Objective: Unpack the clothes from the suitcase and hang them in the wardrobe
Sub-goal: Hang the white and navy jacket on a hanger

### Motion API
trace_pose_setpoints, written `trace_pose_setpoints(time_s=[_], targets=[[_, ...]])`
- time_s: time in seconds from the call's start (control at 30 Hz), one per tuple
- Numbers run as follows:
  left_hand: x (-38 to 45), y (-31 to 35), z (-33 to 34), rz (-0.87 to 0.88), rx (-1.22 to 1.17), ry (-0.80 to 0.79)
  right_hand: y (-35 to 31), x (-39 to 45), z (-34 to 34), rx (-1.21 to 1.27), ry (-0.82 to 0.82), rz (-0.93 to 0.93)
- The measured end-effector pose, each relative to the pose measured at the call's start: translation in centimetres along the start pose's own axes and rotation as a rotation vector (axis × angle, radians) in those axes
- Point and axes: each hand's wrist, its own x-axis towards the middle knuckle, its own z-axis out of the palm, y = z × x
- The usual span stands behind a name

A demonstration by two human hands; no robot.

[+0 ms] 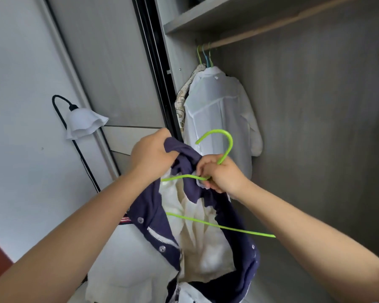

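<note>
A pale wooden rail runs under the grey wardrobe shelf and carries the clothes. 3 thin plastic hangers, 2 green and 1 blue, hook over its left end, close together. From them hang a white sheer shirt and, just behind it, a cream patterned garment.

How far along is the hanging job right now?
Done: a white shirt and a patterned garment already hang on the rail. In hand: the left hand grips the navy jacket collar while the right hand holds the green hanger, not yet fully threaded. Left: hooking it on the rail; the suitcase is out of view.
</note>
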Motion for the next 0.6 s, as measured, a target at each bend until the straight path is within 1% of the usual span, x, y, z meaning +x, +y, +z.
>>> trace_pose_setpoints(time_s=[0.07,0.13,0.23,0.33,0.37,0.4,0.43,0.47,0.5,0.53,0.57,0.6], targets=[[-0.7,-0.4,-0.1,0.119,0.09,-0.073,-0.3,-0.3,-1.0,0.12,0.113,-0.014],[-1.1,-0.8,0.2,0.186,0.162,-0.13,-0.5,-0.7,-1.7,0.173,0.168,0.008],[-1.3,-1.0,0.8,0.233,0.286,-0.172,0.0,-1.2,-1.7,0.163,0.165,0.05],[-1.0,-0.9,1.5,0.233,0.255,-0.176,-0.4,-0.8,-2.2,0.117,0.115,0.083],[-0.6,-0.8,1.7,0.229,0.254,-0.161,-0.6,-0.4,-2.8,0.069,0.122,0.068],[-0.2,-0.8,1.8,0.221,0.254,-0.138,-0.7,0.0,-3.5,-0.064,0.16,0.021],[0.3,-0.7,1.9,0.2,0.252,-0.101,-0.6,0.4,-4.2,-0.287,0.244,-0.075],[0.8,-0.6,1.9,0.163,0.245,-0.064,-0.4,0.5,-4.8,-0.519,0.369,-0.221],[1.3,-0.5,1.9,0.116,0.23,-0.024,0.1,0.2,-5.4,-0.689,0.521,-0.381],[1.8,-0.6,1.7,0.068,0.217,0.012,0.4,-0.3,-5.6,-0.787,0.627,-0.535],[2.3,-0.7,1.6,0.028,0.203,0.045,1.1,-1.2,-5.6,-0.815,0.656,-0.638],[2.8,-0.9,1.3,-0.006,0.192,0.074,1.9,-2.2,-5.4,-0.83,0.58,-0.641]])
